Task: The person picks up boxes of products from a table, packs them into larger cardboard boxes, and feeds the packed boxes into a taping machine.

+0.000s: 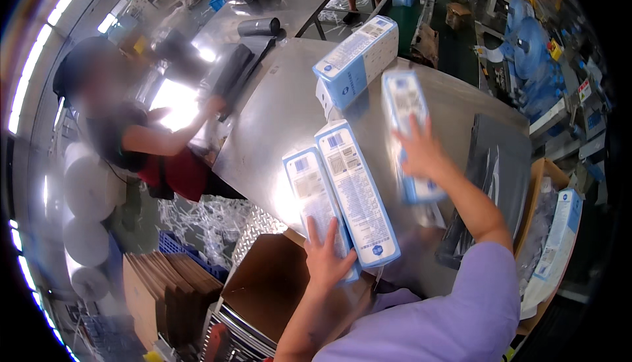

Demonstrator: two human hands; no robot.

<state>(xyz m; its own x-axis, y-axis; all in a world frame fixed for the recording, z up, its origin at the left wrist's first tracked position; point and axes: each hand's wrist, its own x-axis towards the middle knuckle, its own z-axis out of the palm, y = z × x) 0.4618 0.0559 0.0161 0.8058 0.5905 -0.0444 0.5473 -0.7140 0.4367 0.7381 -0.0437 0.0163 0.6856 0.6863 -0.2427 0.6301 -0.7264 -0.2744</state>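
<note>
Resting with fingers spread flat, the left hand [327, 255] presses two long white-and-blue cartons [342, 191] lying side by side on the steel table [276, 118]. Fingers splayed too, the right hand [419, 151] covers a third carton [409, 131] nearby.

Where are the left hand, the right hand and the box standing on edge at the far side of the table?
left hand [324, 257]: head view, back of the hand.
right hand [420, 151]: head view, back of the hand.
upright box [359, 59]: head view, its broad printed face.
</note>
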